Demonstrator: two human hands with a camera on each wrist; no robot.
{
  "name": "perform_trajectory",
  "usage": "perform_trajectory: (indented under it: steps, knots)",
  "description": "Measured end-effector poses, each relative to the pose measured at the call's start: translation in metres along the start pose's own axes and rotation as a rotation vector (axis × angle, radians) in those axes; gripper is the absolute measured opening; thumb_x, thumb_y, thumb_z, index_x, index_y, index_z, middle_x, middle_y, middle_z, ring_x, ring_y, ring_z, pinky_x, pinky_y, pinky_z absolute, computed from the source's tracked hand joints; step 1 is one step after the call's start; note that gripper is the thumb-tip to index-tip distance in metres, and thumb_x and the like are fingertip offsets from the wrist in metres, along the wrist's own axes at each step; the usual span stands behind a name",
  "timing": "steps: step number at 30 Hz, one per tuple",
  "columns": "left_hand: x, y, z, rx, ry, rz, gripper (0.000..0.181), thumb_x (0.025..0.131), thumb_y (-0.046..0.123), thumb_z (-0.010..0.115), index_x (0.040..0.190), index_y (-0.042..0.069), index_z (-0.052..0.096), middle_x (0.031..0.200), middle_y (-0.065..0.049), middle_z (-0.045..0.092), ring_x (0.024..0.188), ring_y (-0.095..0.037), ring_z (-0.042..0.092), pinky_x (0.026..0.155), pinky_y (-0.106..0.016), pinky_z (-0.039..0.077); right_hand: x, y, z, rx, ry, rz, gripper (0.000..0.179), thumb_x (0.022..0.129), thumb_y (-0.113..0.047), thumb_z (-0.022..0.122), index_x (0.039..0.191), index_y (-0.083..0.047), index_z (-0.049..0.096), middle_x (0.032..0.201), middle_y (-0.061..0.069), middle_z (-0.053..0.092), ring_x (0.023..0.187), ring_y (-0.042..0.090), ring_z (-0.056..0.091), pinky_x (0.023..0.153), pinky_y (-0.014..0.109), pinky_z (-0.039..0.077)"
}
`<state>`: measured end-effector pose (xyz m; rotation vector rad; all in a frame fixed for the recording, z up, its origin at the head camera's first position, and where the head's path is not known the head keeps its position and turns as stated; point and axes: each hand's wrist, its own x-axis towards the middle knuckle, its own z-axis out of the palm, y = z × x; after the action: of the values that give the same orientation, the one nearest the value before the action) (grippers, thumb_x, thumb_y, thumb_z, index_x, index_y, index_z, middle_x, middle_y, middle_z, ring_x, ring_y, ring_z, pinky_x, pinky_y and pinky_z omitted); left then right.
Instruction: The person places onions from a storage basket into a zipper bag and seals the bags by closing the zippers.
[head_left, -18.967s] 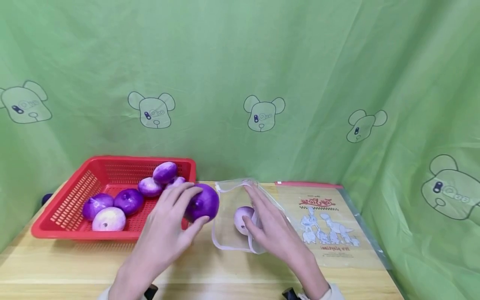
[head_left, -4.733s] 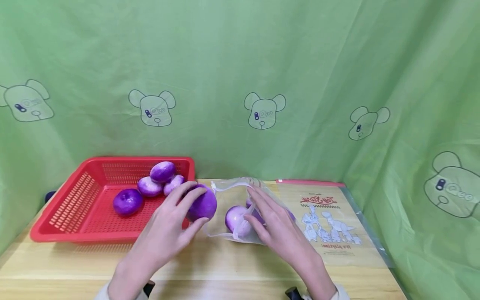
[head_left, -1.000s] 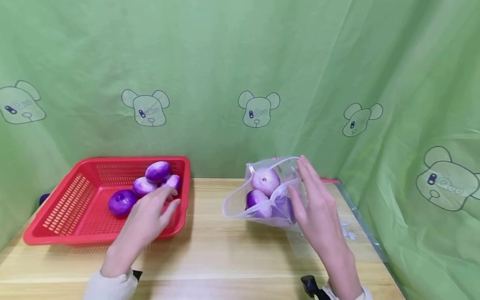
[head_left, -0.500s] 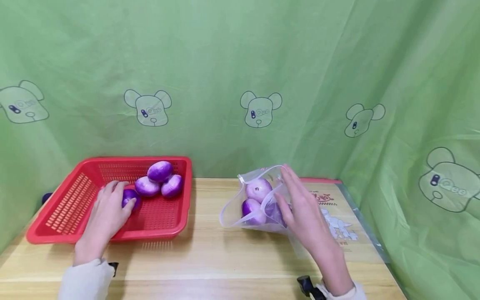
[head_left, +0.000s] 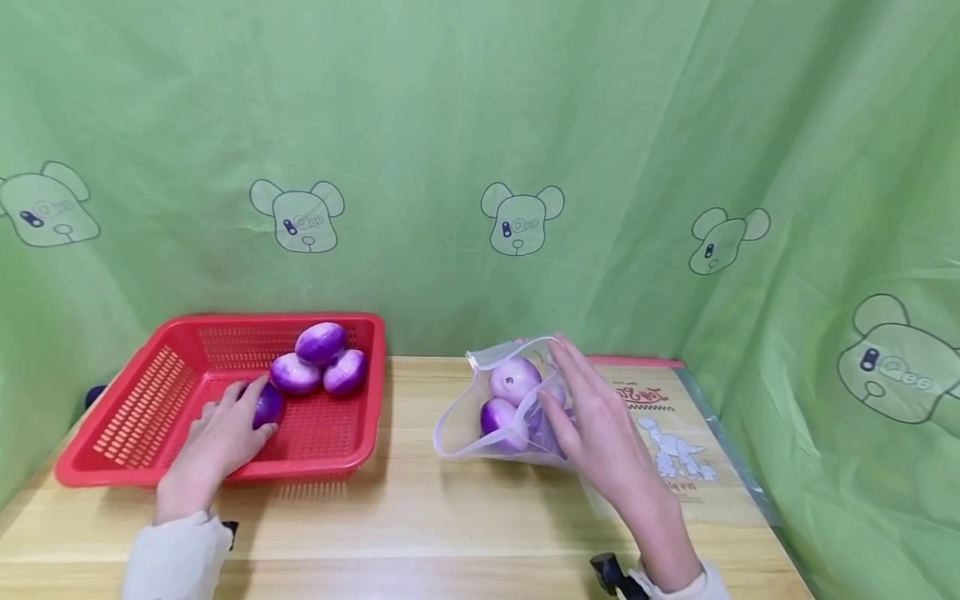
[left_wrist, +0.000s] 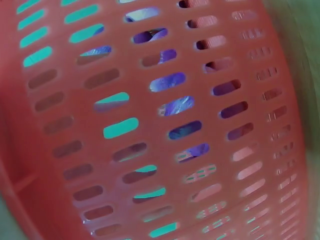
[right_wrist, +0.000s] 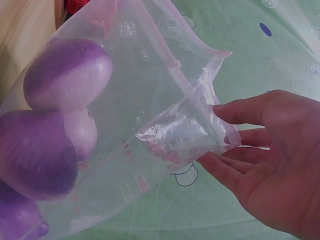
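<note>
The bag, pinched by the right hand, opens toward the worktop's left edge (left hand gripping an onion).

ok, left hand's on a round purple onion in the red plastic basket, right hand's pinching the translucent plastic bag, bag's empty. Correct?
Not empty: the translucent plastic bag has purple-and-white onions inside, per the right wrist view. The left hand and right hand are as you said.
</note>
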<state>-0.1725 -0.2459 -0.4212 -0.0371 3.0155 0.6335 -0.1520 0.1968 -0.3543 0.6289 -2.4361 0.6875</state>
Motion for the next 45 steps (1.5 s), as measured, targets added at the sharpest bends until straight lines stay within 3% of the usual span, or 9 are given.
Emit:
perform_trajectory:
  steps: [5,15,26,35,45]
  knots:
    - [0.001,0.002,-0.001,0.038,-0.005,-0.017,0.067,0.09,0.017,0.07,0.142,-0.011,0.039,0.126,-0.042,0.035,0.106,-0.058,0.042,0.085,-0.07,0.042,0.0,0.001,0.0,0.003,0.0,0.002,0.065,0.091,-0.009,0.071,0.149,-0.001,0.042,0.155,0.016,0.038,0.138,0.037,0.043,0.11,0.05,0.038]
    - [-0.002,0.002,-0.005,0.048,0.026,0.03,0.068,0.089,0.021,0.074,0.139,-0.011,0.042,0.122,-0.038,0.055,0.106,-0.054,0.056,0.081,-0.066,0.048,0.001,0.001,0.0,0.002,0.005,0.008,0.065,0.091,-0.009,0.071,0.148,0.0,0.042,0.155,0.016,0.038,0.138,0.036,0.043,0.11,0.05,0.039]
    - [-0.007,0.009,-0.011,0.05,0.155,0.091,0.061,0.085,0.02,0.078,0.131,-0.009,0.051,0.111,-0.034,0.061,0.096,-0.05,0.06,0.071,-0.062,0.05,0.001,0.0,0.001,0.006,-0.001,0.01,0.064,0.091,-0.009,0.071,0.148,0.0,0.043,0.154,0.017,0.039,0.137,0.038,0.044,0.108,0.05,0.04]
    - [-0.009,0.023,-0.017,0.052,0.245,0.121,0.064,0.086,0.02,0.077,0.137,-0.006,0.048,0.121,-0.036,0.057,0.103,-0.055,0.057,0.074,-0.065,0.049,0.001,0.0,0.001,0.007,-0.005,0.013,0.064,0.091,-0.009,0.071,0.148,0.0,0.043,0.155,0.016,0.039,0.138,0.036,0.043,0.109,0.049,0.039]
    - [-0.022,0.045,-0.024,0.034,0.396,0.193,0.064,0.082,0.022,0.082,0.134,-0.002,0.054,0.125,-0.033,0.057,0.108,-0.055,0.055,0.077,-0.07,0.047,0.001,-0.003,0.005,0.016,-0.028,0.004,0.065,0.091,-0.011,0.071,0.149,-0.001,0.042,0.155,0.017,0.038,0.138,0.036,0.043,0.109,0.048,0.039]
